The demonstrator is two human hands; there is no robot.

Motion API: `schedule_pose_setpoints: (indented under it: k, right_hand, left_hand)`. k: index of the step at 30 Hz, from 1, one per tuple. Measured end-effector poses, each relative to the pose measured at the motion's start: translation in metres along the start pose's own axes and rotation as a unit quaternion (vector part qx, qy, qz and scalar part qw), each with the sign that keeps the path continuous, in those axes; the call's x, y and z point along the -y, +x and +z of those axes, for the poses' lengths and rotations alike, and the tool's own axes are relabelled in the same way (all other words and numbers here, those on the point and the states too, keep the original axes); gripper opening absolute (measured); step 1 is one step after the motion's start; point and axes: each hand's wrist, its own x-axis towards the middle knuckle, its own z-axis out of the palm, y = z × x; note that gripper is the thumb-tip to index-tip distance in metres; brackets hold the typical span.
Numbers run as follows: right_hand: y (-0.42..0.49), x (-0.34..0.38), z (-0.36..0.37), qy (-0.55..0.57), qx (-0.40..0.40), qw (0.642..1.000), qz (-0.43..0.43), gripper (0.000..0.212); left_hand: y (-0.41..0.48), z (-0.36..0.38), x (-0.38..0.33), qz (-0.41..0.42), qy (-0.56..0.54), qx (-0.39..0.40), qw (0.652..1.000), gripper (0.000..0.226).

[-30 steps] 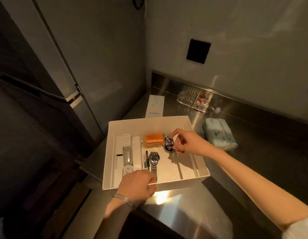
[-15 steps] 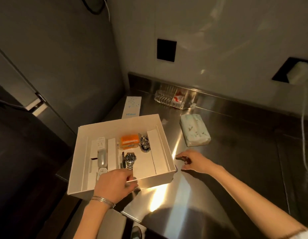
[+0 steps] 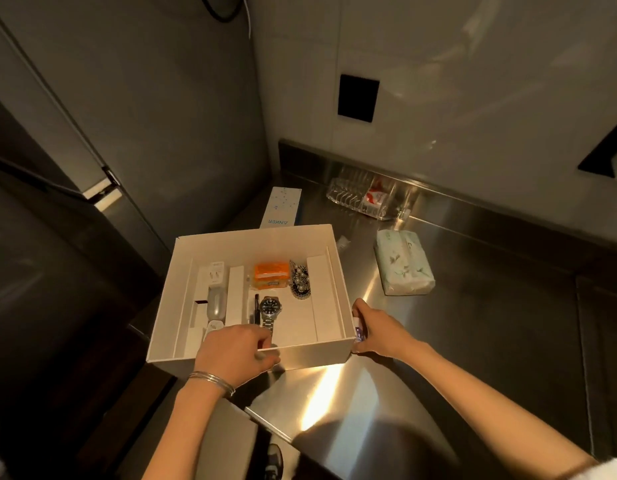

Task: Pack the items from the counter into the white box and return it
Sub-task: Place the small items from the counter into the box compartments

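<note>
Already well stocked, the white box (image 3: 255, 355) sits open at the near left corner of the counter (image 3: 473, 341), its left part overhanging the edge. Inside lie a wristwatch (image 3: 269, 308) near the front wall, an orange packet (image 3: 270, 274) at its 12 o'clock, a beaded ornament (image 3: 300, 280) at the packet's 3 o'clock, and small white and grey gadgets in the left compartments.

The left hand (image 3: 236, 351) grips the front wall, fingers (image 3: 265, 341) curled over the rim and thumb outside. The right hand (image 3: 379, 336) presses on the front right corner, at the box's 4 o'clock; its fingers seem closed around something small and purplish, though I cannot tell what it is.

Judging by the layout, packing is mostly done but not finished. Left on the counter are a tissue pack (image 3: 404, 266) at the box's 2 o'clock, a slim blue-and-white carton (image 3: 283, 209) at 12 o'clock, and a clear plastic tray (image 3: 366, 199) by the back wall. Returning the box remains.
</note>
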Motion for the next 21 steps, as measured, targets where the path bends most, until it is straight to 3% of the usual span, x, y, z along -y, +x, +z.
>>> schedule_pose_setpoints:
  k: [3, 8, 12, 14, 16, 18, 21]
  right_hand:
    - [-0.005, 0.003, -0.009, 0.000, -0.008, 1.000, -0.007, 0.048]
    - [-0.014, 0.029, -0.078, 0.040, -0.157, 0.987, 0.010, 0.035]
    - [-0.022, 0.100, -0.116, 0.075, -0.217, 0.968, -0.104, 0.042]
    - [-0.011, 0.133, -0.109, 0.040, -0.151, 0.974, -0.163, 0.034]
    - [0.012, 0.152, -0.084, -0.028, -0.010, 0.983, -0.180, 0.028]
    - [0.043, 0.155, -0.051, -0.106, 0.132, 0.975, -0.140, 0.027]
    - [0.078, 0.142, -0.009, -0.166, 0.224, 0.958, -0.068, 0.029]
  left_hand:
    - [-0.001, -0.002, 0.001, 0.020, 0.000, 0.000, 1.000, 0.022]
    - [-0.005, -0.004, 0.024, 0.052, -0.034, 0.034, 0.998, 0.016]
    - [-0.007, -0.004, 0.043, 0.051, -0.037, 0.046, 0.997, 0.018]
    - [-0.006, -0.004, 0.045, 0.068, -0.039, 0.047, 0.996, 0.018]
    - [-0.004, -0.004, 0.048, 0.080, -0.047, 0.058, 0.994, 0.018]
    - [-0.002, -0.007, 0.054, 0.081, -0.071, 0.078, 0.991, 0.017]
    - [0.000, -0.008, 0.059, 0.084, -0.095, 0.090, 0.988, 0.017]
